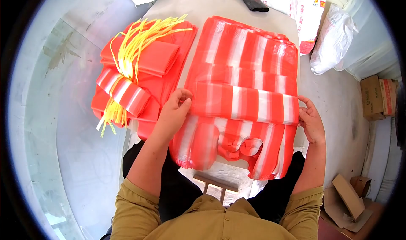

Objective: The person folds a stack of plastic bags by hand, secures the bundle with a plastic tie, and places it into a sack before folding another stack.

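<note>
A stack of red-and-white striped plastic bags (pixel 249 47) lies in front of me, with handle cut-outs at its near end. Across its middle runs a folded band of the striped bags (pixel 245 105). At that band's left end is my left hand (pixel 175 111), its fingers curled against the edge. My right hand (pixel 312 121) has its thumb and fingers bent around the right end. On the left, a pile of red plastic bags (pixel 158 54) carries a rolled striped bundle (pixel 124 92) and a bunch of yellow ties (pixel 131 50).
The pale table (pixel 186 7) holds both piles. White sacks (pixel 334 39) stand at the far right, and a dark roll (pixel 253 2) lies at the back edge. Cardboard boxes (pixel 373 98) sit at right; flattened cardboard (pixel 349 197) lies lower down. A wooden stool (pixel 215 182) shows below.
</note>
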`<state>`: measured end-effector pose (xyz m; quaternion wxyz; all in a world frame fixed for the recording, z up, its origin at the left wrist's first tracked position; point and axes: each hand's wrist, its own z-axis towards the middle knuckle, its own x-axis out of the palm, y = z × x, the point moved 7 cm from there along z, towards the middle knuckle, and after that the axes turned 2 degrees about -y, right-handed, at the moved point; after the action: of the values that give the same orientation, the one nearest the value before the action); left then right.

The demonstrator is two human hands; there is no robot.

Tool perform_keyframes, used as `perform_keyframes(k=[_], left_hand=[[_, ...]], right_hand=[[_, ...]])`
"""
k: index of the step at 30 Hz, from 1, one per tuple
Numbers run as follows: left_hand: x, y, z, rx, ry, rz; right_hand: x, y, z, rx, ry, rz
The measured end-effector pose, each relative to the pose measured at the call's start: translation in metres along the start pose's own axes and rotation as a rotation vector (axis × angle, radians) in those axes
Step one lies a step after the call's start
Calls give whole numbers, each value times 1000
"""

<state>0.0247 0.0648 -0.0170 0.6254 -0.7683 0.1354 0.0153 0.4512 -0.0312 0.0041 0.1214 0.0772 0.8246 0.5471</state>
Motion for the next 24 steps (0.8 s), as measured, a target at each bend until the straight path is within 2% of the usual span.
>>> perform_keyframes(k=[2,17,24], left_hand=[[1,-2,-3,-67,36,23],[3,1,1,-41,32,48],[6,-2,-1,-178,44,-48]], right_hand=[[0,-1,0,2,-11,-3],[2,-1,1,-1,-23,6],[6,7,-3,11,-17,-7]])
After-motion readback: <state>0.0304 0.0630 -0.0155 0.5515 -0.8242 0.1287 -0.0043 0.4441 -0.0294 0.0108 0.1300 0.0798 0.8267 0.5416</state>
